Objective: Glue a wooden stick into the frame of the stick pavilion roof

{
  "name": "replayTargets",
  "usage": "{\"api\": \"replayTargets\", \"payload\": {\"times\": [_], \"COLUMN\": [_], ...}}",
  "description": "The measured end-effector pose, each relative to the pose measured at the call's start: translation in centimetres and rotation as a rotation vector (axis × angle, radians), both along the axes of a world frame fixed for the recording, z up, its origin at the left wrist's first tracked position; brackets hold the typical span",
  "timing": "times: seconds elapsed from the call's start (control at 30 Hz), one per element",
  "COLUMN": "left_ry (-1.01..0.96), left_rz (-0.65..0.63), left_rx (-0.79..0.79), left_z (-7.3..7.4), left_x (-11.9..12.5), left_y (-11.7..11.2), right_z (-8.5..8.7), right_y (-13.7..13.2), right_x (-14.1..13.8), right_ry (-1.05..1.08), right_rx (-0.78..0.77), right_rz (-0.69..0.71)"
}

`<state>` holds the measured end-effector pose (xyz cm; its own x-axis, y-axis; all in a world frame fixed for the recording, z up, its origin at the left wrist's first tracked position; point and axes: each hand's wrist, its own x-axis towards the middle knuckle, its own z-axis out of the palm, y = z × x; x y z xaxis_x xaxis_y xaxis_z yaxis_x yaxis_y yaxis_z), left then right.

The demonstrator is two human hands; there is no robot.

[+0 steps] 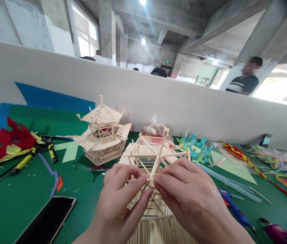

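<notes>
In front of me stands a pavilion model made of thin wooden sticks (156, 228), with slatted lower roofs and a bare stick frame (156, 154) on top. My left hand (121, 200) pinches the near corner of that frame between thumb and fingers. From the other side my right hand (187, 193) grips the same corner, its fingertips almost touching the left ones. The hands cover part of the model's middle. Behind it to the left is a second stick pavilion (101, 135) with a fully slatted, pointed roof.
A phone (48, 220), yellow-handled pliers (26, 161) and red-yellow paper pieces (6, 142) lie left on the green table (89, 193). To the right are clear glue sticks (231, 181), a blue glue gun (234, 206), teal folded paper (196, 147) and a purple tool (277, 234). A white partition (196, 112) stands behind.
</notes>
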<state>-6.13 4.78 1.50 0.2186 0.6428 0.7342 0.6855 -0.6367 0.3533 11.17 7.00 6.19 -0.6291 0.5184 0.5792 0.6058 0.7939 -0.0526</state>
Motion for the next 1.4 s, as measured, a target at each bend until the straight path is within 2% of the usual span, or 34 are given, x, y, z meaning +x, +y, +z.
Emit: {"api": "replayTargets", "payload": {"times": [0.77,0.97,1.13,1.3,1.4], "left_ry": [0.027,-0.021,0.028,0.041,0.052], "left_rz": [0.002,-0.001,-0.005,0.027,-0.005], "left_rx": [0.015,-0.009,0.010,0.067,0.115], "left_z": [0.0,-0.2,-0.5,-0.1,0.4], "left_x": [-0.2,0.0,-0.6,-0.8,-0.4], "left_y": [0.2,0.1,0.2,1.0,1.2], "right_z": [0.0,0.4,0.8,-1.5,-2.9], "right_y": [0.0,-0.4,-1.3,-2.4,-2.9], "right_x": [-0.1,0.0,2.8,6.9,7.9], "right_ry": [-0.030,-0.007,0.114,0.333,0.382], "right_rx": [0.055,-0.026,-0.038,-0.103,-0.161], "right_rz": [-0.015,-0.050,-0.095,-0.200,-0.260]}}
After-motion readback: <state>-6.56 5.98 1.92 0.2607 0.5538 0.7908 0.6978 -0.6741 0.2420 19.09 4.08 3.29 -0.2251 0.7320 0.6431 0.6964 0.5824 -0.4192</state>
